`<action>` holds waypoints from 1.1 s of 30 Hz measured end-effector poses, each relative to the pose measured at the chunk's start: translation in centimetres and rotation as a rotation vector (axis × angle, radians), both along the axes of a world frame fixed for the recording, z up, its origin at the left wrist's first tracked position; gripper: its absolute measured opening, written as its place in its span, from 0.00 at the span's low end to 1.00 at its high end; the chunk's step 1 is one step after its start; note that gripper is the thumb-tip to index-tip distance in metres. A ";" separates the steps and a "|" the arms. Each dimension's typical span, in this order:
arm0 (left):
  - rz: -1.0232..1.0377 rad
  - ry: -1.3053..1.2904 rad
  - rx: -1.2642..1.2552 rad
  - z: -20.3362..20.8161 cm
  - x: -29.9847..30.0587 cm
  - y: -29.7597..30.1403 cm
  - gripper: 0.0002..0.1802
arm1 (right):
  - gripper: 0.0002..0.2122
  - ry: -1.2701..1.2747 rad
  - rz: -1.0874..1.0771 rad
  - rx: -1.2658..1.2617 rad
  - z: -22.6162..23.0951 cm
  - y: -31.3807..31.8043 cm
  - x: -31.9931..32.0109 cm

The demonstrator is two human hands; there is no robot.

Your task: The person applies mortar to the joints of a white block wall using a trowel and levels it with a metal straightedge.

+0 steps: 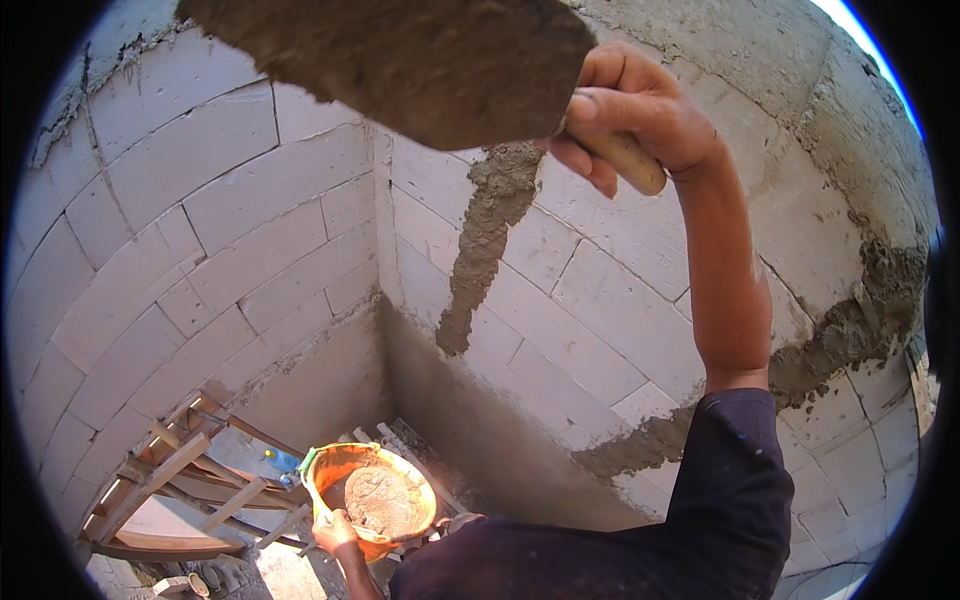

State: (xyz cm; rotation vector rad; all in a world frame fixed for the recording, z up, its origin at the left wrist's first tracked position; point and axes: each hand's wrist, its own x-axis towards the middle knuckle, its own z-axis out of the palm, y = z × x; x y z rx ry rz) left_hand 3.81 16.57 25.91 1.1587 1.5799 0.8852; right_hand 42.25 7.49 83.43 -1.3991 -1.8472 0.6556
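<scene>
High up near the wall, my right hand (640,115) is wrapped round the wooden handle of a trowel (430,60). Its wide blade, coated in grey mortar, reaches to the left across the top of the view. Low down, my left hand (337,530) grips the near left side of an orange bucket (420,520). Wet mortar (385,498) lies in the bucket. Behind the trowel, a rough mortar strip (480,250) runs down the pale block wall (590,310). A second mortar strip (840,345) passes behind my right arm.
Another block wall (230,190) meets this one at a corner on the left. Curved wooden framing (170,480) stands at the lower left, with a blue bottle (282,460) beside the bucket. Grey plaster (460,420) covers the wall's lower part.
</scene>
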 end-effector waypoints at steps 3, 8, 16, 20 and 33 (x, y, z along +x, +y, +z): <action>0.013 0.014 0.001 0.0 -0.4 -0.6 0.06 | 0.16 -0.025 -0.507 0.025 4.0 -1.5 10.0; -0.037 -0.114 0.069 -2.5 1.5 -1.3 0.07 | 0.15 -0.275 -1.054 0.405 5.9 -14.9 9.2; -0.172 0.085 0.096 1.0 1.4 1.1 0.05 | 0.12 -0.601 -0.734 -0.296 -26.5 -9.5 -0.9; -0.310 0.076 0.092 5.0 1.5 2.1 0.12 | 0.09 -0.752 -0.362 -0.446 -39.9 -6.0 -6.6; -0.475 0.016 0.343 10.2 5.6 2.8 0.19 | 0.12 -0.892 0.040 -0.460 -48.6 -4.0 -9.8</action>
